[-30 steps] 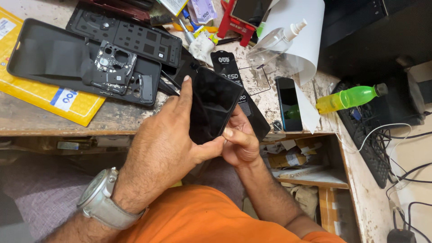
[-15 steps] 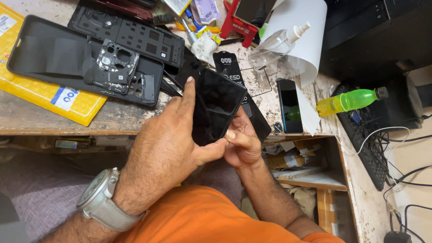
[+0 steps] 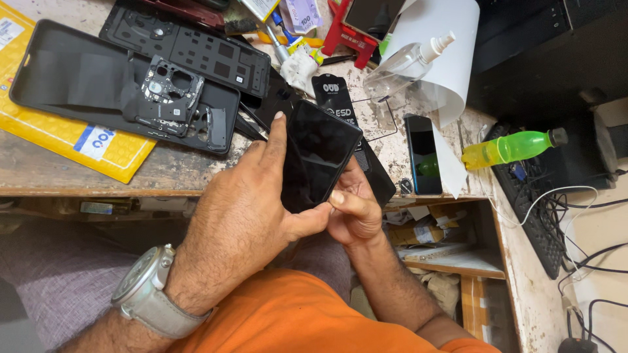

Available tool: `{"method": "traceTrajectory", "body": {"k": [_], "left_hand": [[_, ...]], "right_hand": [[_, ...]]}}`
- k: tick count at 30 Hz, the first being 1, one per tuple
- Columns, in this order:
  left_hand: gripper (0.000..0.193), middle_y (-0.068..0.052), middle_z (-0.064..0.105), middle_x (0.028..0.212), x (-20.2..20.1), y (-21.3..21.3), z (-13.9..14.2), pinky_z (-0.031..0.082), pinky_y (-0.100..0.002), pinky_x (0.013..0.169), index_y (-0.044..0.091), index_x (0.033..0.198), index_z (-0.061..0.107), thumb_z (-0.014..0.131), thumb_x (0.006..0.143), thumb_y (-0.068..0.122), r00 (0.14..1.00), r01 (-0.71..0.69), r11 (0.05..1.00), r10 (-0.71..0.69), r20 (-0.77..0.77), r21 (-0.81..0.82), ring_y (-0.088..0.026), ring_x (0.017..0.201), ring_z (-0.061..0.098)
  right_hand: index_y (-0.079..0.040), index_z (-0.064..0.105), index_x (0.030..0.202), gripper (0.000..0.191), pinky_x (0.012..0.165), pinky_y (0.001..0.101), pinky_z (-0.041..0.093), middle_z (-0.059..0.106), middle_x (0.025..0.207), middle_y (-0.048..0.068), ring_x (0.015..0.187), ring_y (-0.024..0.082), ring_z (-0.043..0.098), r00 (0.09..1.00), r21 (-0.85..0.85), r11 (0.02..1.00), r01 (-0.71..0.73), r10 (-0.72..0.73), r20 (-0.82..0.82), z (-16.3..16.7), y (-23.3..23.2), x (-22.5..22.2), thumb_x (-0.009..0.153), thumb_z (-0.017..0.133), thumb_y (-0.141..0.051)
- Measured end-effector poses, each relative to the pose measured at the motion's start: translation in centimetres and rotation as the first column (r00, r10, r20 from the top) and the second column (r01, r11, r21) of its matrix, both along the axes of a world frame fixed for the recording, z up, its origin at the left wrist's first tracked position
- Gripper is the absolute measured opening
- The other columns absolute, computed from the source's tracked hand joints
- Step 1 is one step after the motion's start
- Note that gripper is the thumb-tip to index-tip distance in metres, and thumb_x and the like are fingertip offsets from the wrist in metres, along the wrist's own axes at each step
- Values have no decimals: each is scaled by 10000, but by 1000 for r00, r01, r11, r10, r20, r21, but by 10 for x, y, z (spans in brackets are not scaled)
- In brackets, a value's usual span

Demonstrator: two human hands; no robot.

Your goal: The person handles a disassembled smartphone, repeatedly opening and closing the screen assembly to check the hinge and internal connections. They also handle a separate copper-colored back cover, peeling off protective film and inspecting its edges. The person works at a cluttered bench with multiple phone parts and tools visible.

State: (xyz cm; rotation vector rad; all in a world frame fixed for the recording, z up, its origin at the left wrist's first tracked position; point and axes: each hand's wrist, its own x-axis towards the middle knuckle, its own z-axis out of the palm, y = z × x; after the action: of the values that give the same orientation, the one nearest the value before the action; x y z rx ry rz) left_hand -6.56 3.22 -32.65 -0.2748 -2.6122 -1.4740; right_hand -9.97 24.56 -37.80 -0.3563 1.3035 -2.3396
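I see a worn tabletop (image 3: 196, 176) w/ a yellow mailer (image 3: 72, 134) at its left end. On that lies a big black back cover (image 3: 72, 82) carrying a small camera frame (image 3: 167, 91); a second black frame (image 3: 196, 49) sits just above it. Right of centre: a white sheet (image 3: 445, 46) curling up, a clear spray bottle (image 3: 405, 62) in front of it, a green bottle (image 3: 507, 147) near a keyboard (image 3: 533, 209), and a dark phone (image 3: 423, 153) flat on the top. My left hand (image 3: 242, 216) and right hand (image 3: 353, 212) meet over the tabletop's front edge, both w/ a clenched grip on a black screen (image 3: 317, 157), held tilted above a black sleeve (image 3: 376, 176). Left thumb and right thumb pinch its lower corner; left forefinger runs up its left edge. A grey watch (image 3: 147, 287) is on my left wrist.
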Motion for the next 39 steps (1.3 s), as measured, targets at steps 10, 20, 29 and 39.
{"method": "traceTrajectory", "body": {"k": [10, 20, 29, 39], "left_hand": [[1235, -250, 648, 975, 2, -2, -2, 604, -443, 654, -121, 1523, 316, 862, 649, 560, 1000, 16, 1000, -15, 27, -16, -370, 787, 716], [1222, -253, 654, 918, 5, -4, -3, 604, -448, 659, -119, 1519, 327, 856, 655, 565, 1000, 9, 1000, -8, 20, -16, -377, 787, 719], [1222, -256, 654, 938, 6, -5, -5, 603, -449, 673, -116, 1520, 323, 851, 656, 568, 1000, 9, 1000, -9, 30, -15, -380, 808, 719], [1237, -251, 646, 948, 8, -6, -8, 607, -437, 671, -123, 1520, 315, 861, 651, 567, 1000, 21, 1000, -21, 20, -8, -361, 820, 720]], "right_hand": [[-33, 323, 1607, 888, 1313, 503, 310, 419, 1601, 198, 1503, 342, 427, 1000, 9, 1000, 2, -2, -2, -3, -2, 2, 823, 733, -99], [-32, 328, 1601, 893, 1301, 496, 328, 434, 1587, 195, 1487, 340, 443, 1000, 19, 1000, 13, -13, 9, -4, -4, 5, 814, 744, -104], [-42, 330, 1596, 894, 1297, 500, 331, 438, 1579, 192, 1483, 337, 445, 1000, 18, 1000, 18, -19, 19, -6, -5, 6, 808, 749, -107], [-50, 352, 1591, 869, 1296, 507, 344, 445, 1575, 195, 1478, 339, 456, 1000, 4, 1000, 3, -3, 19, -10, -4, 6, 818, 746, -101]]}}
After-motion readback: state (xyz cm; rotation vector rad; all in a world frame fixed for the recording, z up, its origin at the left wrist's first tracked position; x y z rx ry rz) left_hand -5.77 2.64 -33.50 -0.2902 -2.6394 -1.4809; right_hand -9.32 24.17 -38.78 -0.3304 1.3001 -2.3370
